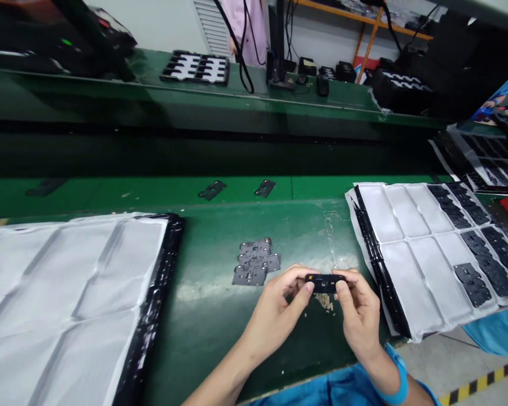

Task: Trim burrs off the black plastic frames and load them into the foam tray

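Between my two hands I hold a small flat black plastic part point(325, 283) with a yellow mark near its left end. My left hand point(281, 304) pinches the left end between thumb and fingers. The right end is pinched by my right hand point(358, 310), which has a blue band at the wrist. Just below the part, small pale bits point(325, 303) lie scattered on the green bench point(211, 332). Left of my hands sits a loose pile of similar dark flat parts point(256, 262).
On the right, a white-lined tray point(410, 265) holds rows of black parts. A larger white-lined tray point(59, 282) lies at left. Two dark pieces point(213, 190) rest farther back. A raised green shelf point(254, 96) carries another tray point(196, 67). A person in pink point(245, 28) stands behind.
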`<control>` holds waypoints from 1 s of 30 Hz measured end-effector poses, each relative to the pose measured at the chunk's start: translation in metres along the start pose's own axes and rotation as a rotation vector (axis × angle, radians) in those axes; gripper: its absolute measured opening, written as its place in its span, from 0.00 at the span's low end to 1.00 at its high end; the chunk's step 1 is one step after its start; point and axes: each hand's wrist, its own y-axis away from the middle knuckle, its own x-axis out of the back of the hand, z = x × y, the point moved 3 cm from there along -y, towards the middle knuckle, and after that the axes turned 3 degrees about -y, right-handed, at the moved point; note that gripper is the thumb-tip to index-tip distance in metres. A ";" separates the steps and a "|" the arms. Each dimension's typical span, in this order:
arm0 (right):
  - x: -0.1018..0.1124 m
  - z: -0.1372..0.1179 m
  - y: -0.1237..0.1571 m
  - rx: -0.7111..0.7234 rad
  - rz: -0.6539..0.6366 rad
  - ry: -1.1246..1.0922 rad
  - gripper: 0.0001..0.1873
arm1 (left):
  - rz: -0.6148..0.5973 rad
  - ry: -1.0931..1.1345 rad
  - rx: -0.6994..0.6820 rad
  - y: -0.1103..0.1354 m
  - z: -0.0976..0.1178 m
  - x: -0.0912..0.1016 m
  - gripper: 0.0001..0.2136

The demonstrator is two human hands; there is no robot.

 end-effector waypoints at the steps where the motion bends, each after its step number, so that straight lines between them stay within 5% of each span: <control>1: -0.001 0.000 0.001 -0.002 -0.006 -0.002 0.11 | 0.011 0.039 0.009 -0.001 0.000 -0.002 0.09; 30: -0.015 -0.009 0.002 0.064 -0.220 -0.003 0.09 | 0.120 0.217 0.037 0.016 -0.009 0.005 0.14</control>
